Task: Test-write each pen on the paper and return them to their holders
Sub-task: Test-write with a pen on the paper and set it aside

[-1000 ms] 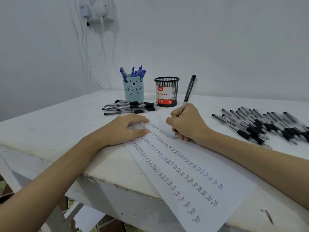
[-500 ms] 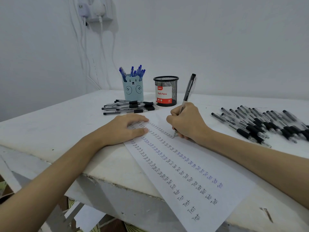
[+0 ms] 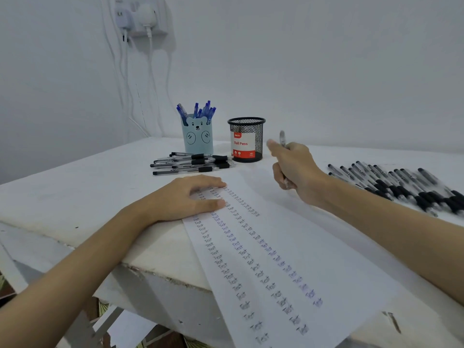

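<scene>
Left hand (image 3: 185, 197) lies flat, fingers straight, on the paper (image 3: 288, 247); right hand (image 3: 295, 167) grips a blurred pen (image 3: 282, 138) above it, near the mesh holder (image 3: 247, 139).

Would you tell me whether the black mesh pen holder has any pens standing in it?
Apparently none: no pen tips rise above the rim of the black mesh holder, unlike the blue bear holder, whose blue pens stick out. Its inside is hidden.

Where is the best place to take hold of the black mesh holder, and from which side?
Grip the black mesh holder around its round side wall, coming from its right: the right hand is nearest there, while pens lie at its left. It stands upright.
</scene>
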Demonstrator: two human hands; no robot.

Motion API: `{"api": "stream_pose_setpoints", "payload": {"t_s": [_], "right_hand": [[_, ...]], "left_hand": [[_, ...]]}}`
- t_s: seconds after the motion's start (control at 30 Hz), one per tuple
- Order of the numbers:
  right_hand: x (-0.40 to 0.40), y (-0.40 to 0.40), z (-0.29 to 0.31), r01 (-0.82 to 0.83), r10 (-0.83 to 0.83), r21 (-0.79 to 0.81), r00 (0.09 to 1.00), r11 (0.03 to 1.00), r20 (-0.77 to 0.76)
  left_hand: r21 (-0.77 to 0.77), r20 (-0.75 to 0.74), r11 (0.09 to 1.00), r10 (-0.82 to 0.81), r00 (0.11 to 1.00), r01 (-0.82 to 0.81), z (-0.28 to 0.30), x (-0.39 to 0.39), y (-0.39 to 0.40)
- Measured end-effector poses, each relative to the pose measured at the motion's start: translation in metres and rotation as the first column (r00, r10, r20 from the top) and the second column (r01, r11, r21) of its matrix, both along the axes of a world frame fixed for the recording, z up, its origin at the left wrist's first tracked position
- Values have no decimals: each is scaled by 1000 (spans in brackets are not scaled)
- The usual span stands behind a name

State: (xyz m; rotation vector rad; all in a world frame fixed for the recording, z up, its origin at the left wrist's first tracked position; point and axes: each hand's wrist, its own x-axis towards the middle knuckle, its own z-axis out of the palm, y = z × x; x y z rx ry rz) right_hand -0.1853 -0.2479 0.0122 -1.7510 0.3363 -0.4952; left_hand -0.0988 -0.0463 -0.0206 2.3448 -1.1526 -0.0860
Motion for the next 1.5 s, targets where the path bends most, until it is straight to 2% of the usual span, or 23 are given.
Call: {"api": "stream_pose_setpoints", "payload": {"t_s": [0.1, 0.27, 0.4, 0.5, 0.57, 0.63, 0.73, 0.8, 0.93, 1.07, 1.2, 1.33, 1.4, 1.5], "right_hand": [[-1, -2, 3, -16, 15, 48, 1000, 999, 4], [-1, 2, -1, -51, 53, 94, 998, 994, -27], [1, -1, -6, -9, 11, 56, 999, 998, -45], [2, -8, -4, 27, -26, 35, 998, 999, -52], [4, -19, -1, 89, -90, -29, 995, 996, -52], [6, -35, 1, 142, -157, -221, 986, 965, -54], [9, -58, -1, 128, -240, -598, 964, 791, -112], [10, -67, -5, 85, -298, -748, 942, 658, -155], [6, -72, -10, -22, -331, -881, 922, 472, -200], [2, -75, -11, -36, -389, -960, 910, 276, -146], [-2, -76, -11, -60, -414, -986, 902, 158, -121], [0, -72, -9, 2, -379, -990, 924, 141, -52], [3, -63, -5, 63, -320, -982, 947, 180, 2], [11, -40, 5, 107, -194, -951, 980, 289, 51]], "left_hand": [[0, 70, 1000, 20, 997, -20, -2, 0, -4], [89, 188, 995, 23, 982, -40, -3, -2, -10], [21, 106, 1000, 20, 994, -22, -1, -7, -9], [41, 59, 999, -10, 998, 8, -1, -10, -11], [30, 55, 1000, -9, 998, 7, -1, -11, -11], [17, 42, 1000, -8, 999, 7, -1, -11, -11], [13, 35, 1000, -4, 999, 4, -1, -10, -11], [24, 51, 1000, 4, 999, -6, -1, -9, -11], [16, 48, 1000, 9, 999, -10, -2, -8, -12], [-3, 49, 1000, -1, 999, 1, -2, -9, -12], [-11, 58, 1000, 0, 998, 0, -3, -8, -13], [-46, 38, 999, 16, 999, -14, -3, -5, -11], [-52, 69, 998, 50, 996, -47, -2, -3, -7], [-107, 200, 986, 146, 969, -126, 0, -2, -2]]}}
